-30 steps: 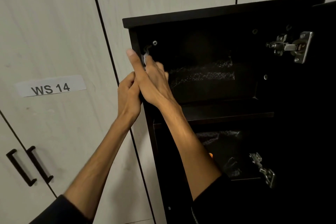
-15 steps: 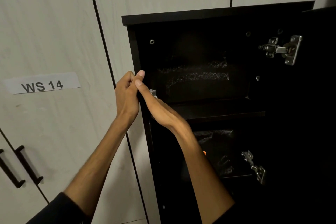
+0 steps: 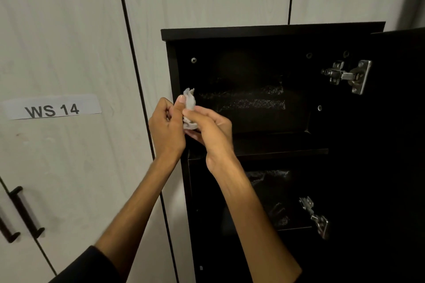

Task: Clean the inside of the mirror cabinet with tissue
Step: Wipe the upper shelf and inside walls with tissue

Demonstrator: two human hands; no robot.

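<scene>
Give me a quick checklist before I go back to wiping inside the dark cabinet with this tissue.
1. Tissue in hand: ok, pinched between left hand and right hand.
2. Tissue ready to wipe: not ok, crumpled into a wad.
3. Cabinet open: ok, the interior shows.
4. Upper shelf reachable: ok, nothing seen on it.
5. Upper hinge clear of the hands: ok, on the far side.
6. Dust remaining: cannot tell, interior too dark.

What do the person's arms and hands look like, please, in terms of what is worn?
Both hands, left hand and right hand, are bare: no gloves, rings or watch visible. The forearms are uncovered; a dark sleeve shows on the left arm at the bottom edge.
</scene>
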